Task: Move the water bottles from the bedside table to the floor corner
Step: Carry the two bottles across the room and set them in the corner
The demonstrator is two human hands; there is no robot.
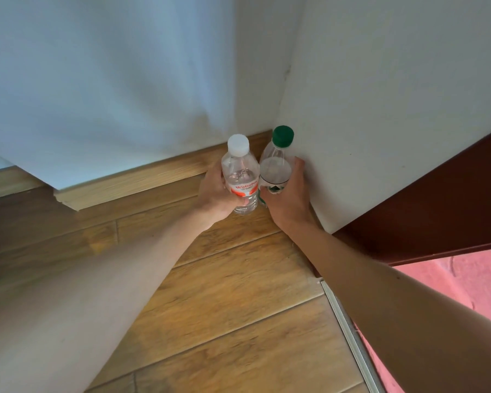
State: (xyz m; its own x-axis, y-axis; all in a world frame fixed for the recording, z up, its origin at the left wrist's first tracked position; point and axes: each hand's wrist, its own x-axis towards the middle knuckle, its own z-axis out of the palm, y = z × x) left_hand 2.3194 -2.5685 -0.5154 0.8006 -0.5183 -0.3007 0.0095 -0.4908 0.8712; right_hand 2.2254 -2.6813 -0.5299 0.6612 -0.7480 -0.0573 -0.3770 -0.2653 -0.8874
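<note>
Tight corner, open floor on the near side

The two bottles stand in the way of each other: the white-capped bottle [240, 177] in the left hand [216, 191] touches the green-capped bottle [275, 168] in the right hand [288, 197], with no gap between them. The right wall [380, 109] lies just beside the green-capped bottle, and the right hand's fingers [298, 165] are squeezed in against it. Behind, the skirting board [153, 177] and the hanging white curtain [97, 80] close off the back. A dark red panel [437, 208] blocks the right flank lower down. The wooden floor [224, 307] lies open between the forearms and away to the left along the skirting.
</note>
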